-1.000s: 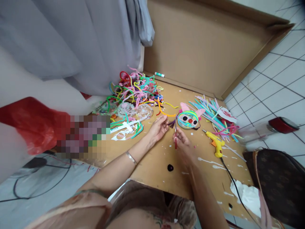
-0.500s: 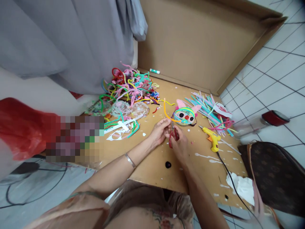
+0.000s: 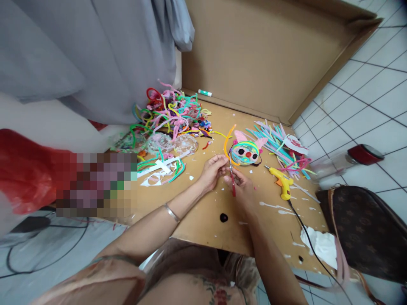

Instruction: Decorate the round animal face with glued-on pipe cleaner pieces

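Observation:
My left hand (image 3: 213, 170) pinches an orange pipe cleaner (image 3: 226, 143), which curves up and away from the fingertips. Red-handled scissors (image 3: 233, 186) are gripped in my right hand (image 3: 243, 190), their blades pointing up beside the left fingertips and the lower part of the pipe cleaner. Just beyond the hands lies a round, colourful animal face (image 3: 245, 152) with pink ears, black eyes and a red nose. A small black piece (image 3: 224, 217) rests on the cardboard nearer to me.
Tangled pipe cleaners (image 3: 174, 112) are heaped at the back left, with paper scraps (image 3: 162, 167) in front. On the right are straight pipe cleaners (image 3: 273, 140), a yellow glue gun (image 3: 285, 184) with its cord, crumpled tissue (image 3: 321, 246), a brown bag (image 3: 365, 228) and a red-lidded bottle (image 3: 365, 154).
The orange pipe cleaner has turned, its free end swinging to the right. The scissors have rotated in my right hand, and their handles look closer together.

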Available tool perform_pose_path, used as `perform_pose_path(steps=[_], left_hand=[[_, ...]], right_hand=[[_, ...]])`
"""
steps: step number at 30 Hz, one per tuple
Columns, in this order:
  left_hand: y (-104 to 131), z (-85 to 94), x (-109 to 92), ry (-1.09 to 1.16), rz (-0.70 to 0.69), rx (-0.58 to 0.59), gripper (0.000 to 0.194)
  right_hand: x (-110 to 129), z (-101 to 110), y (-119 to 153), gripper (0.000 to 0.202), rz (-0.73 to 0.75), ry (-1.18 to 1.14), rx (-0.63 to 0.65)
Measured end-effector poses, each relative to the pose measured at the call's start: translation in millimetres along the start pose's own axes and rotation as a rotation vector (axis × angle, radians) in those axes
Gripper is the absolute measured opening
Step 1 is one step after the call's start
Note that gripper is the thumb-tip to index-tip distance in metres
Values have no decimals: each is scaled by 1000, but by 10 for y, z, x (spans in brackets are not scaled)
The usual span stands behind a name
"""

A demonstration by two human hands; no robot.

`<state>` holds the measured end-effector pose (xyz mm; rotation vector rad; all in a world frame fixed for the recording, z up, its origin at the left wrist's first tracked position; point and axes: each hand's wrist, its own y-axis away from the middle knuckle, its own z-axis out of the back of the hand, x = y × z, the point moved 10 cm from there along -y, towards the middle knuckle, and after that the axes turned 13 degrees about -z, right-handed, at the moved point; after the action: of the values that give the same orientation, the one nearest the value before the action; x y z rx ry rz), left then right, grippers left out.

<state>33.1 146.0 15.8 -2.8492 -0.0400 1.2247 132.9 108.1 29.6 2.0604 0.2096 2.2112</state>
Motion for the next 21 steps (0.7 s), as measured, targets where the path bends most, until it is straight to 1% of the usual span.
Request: perform_pose_path(steps=[7, 14, 18, 21], left_hand=[[-25, 4, -194, -142, -166, 9, 40], [7, -10, -157, -240, -194, 30, 33], [25, -32, -159, -255, -190, 31, 29], [31, -37, -151, -252, -173, 25, 28]], right_hand=[[19, -34, 51, 48, -52, 33, 27], [19, -17, 54, 47, -35, 48, 4], [41, 26, 58, 44, -28, 54, -46], [78, 23, 67, 42, -21, 75, -46]])
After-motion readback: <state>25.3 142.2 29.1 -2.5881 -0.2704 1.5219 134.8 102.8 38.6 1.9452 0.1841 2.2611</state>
